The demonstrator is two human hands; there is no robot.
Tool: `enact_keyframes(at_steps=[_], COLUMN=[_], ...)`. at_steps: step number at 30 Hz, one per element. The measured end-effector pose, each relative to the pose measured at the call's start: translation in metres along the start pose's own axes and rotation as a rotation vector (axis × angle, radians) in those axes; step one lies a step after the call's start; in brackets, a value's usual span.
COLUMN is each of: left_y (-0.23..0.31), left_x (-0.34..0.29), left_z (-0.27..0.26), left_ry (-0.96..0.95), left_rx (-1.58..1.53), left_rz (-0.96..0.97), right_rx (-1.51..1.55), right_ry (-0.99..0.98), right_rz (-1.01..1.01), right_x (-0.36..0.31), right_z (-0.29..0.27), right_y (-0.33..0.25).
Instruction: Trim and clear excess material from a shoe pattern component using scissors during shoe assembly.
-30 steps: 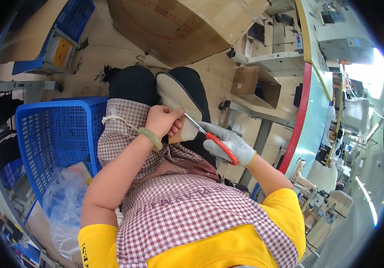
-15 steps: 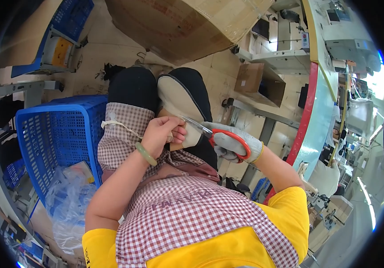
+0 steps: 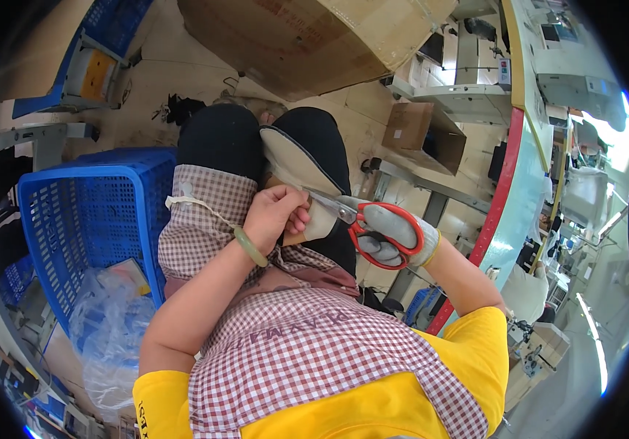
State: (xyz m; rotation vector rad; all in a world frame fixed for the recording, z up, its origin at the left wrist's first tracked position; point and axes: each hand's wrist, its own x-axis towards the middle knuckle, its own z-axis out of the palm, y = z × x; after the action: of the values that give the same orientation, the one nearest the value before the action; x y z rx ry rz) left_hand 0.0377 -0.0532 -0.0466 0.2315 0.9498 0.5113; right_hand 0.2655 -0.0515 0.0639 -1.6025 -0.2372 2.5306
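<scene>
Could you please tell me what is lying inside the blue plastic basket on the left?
Inside the blue plastic basket, only its bare mesh walls and floor show. Crumpled clear plastic bags cover its near corner, so anything beneath them is hidden.

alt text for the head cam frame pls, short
A seated person's gloved right hand works red-handled scissors at a pale shoe insole piece pinched by the bare left hand over their lap. A blue plastic basket stands at their left.

Factory workshop: sewing machines, blue crates, cardboard carton.
</scene>
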Motion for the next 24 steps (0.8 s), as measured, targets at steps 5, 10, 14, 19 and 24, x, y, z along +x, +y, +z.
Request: enact_keyframes(at_steps=[5,10,14,19,24], left_y=[-0.006,-0.008,-0.006,-0.004,0.000], left_x=[0.000,0.003,0.004,0.008,0.010], left_z=[-0.005,-0.008,-0.008,-0.013,-0.014], left_ry=[-0.032,-0.072,-0.104,-0.214,-0.265], left_rx=[-0.016,-0.041,-0.061,-0.011,0.079], left_rz=[0.029,0.009,-0.009,-0.033,-0.051], right_rx=[0.274,0.142,-0.125,-0.284,-0.436], right_ry=[-0.146,-0.141,0.062,0.125,0.121], right_rz=[0.024,-0.021,0.002,0.061,0.031], right_x=[0.004,0.003,0.002,0.008,0.005], right_z=[-0.007,-0.013,0.000,0.012,0.021], right_y=[0.008,0.007,-0.001,-0.014,-0.025])
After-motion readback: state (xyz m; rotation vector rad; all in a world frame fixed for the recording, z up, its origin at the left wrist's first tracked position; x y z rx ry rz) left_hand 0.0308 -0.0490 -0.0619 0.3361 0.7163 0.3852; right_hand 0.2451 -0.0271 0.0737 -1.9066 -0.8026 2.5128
